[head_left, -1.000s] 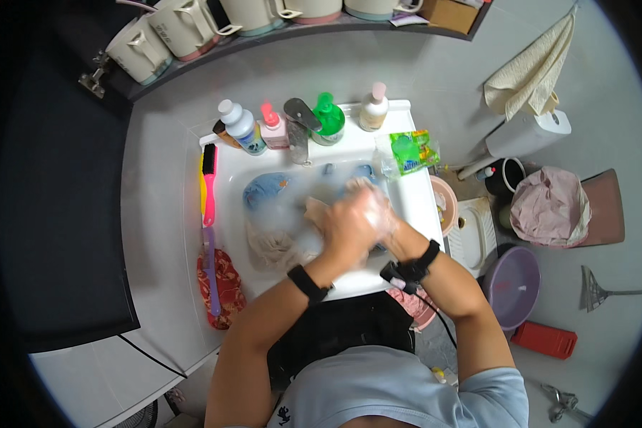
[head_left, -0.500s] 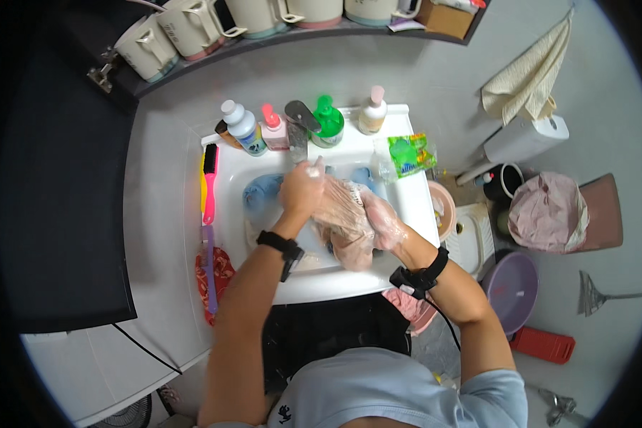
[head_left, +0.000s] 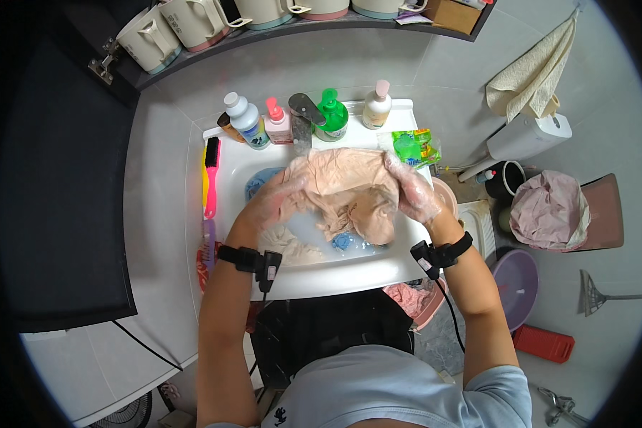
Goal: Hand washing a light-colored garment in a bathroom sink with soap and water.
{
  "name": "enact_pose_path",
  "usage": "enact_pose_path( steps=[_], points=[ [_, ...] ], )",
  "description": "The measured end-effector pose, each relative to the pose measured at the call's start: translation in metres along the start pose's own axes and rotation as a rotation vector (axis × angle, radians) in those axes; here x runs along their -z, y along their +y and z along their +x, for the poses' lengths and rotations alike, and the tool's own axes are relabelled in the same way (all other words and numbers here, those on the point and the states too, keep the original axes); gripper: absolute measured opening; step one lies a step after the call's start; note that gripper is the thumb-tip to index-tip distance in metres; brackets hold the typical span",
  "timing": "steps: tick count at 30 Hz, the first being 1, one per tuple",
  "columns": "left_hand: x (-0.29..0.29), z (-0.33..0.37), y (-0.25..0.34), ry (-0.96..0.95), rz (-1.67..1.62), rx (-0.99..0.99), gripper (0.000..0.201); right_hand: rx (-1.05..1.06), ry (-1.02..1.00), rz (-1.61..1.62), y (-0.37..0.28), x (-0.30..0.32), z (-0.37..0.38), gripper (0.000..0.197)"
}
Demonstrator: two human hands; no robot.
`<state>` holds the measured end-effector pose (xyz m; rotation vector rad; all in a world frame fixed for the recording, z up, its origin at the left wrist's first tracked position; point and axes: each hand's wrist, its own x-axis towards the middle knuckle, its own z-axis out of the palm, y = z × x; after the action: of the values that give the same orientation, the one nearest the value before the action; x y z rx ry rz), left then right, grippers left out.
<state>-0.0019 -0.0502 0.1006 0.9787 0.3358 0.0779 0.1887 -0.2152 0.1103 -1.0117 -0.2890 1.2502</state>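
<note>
In the head view, the person's left hand (head_left: 272,202) grips one side of a wet peach cloth (head_left: 349,171), while the foam-covered right hand (head_left: 415,192) grasps its opposite edge. The cloth is spread between them over the white sink (head_left: 328,284), its lower part bunched and hanging toward the cloudy water (head_left: 305,227). A pale cloth (head_left: 291,247) lies in the water near the left forearm; a blue cloth (head_left: 258,182) shows just beside the left hand. Behind the peach cloth, a green pump bottle (head_left: 332,120) stands on the sink's back ledge.
</note>
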Motion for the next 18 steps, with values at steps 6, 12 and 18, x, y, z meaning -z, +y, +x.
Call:
enact_pose_path(
  steps=[6,12,18],
  points=[
    [-0.011,0.030,-0.021,0.591,0.198,-0.229,0.054,-0.018,0.142,-0.167,0.024,0.005,0.021,0.040],
    [-0.029,0.012,-0.005,0.316,0.795,-0.171,0.049,0.043,0.186,-0.104,0.017,0.012,0.017,0.058],
    [-0.004,0.019,-0.030,0.287,0.935,-0.239,0.030,-0.021,0.162,0.051,0.033,0.014,0.019,0.062]
  ],
)
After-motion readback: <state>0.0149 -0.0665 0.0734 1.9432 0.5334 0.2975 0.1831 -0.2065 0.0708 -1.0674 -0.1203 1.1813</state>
